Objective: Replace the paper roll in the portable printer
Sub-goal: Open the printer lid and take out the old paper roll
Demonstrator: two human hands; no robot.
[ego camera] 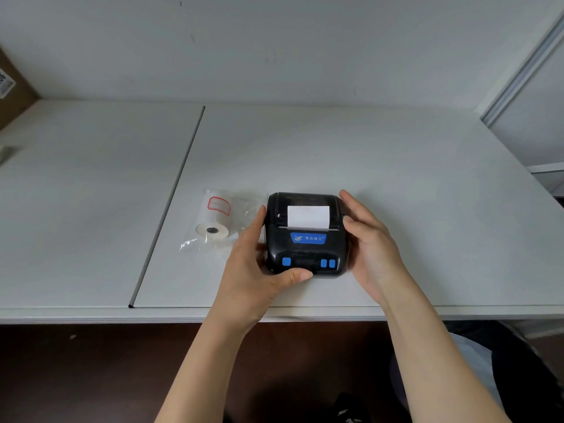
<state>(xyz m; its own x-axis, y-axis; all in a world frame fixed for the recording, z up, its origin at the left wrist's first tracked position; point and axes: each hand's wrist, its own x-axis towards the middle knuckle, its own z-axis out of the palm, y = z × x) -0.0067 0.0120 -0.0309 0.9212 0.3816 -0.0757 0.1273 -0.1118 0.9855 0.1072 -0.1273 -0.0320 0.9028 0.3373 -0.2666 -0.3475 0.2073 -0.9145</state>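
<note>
the left hand (253, 264) grips the portable printer (306, 236), fingers (259, 218) against its left side and thumb curled over the front edge. the right hand (370, 242) cups its right side, fingers straight. the printer sits on the white surface (396, 166) near the front edge: black, rounded, with blue buttons, a blue label and white paper showing at the slot. just left lies a white paper roll (212, 222) in a clear bag.

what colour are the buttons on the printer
Blue, on the black printer; the buttons along its front edge show clearly in the head view.
</note>
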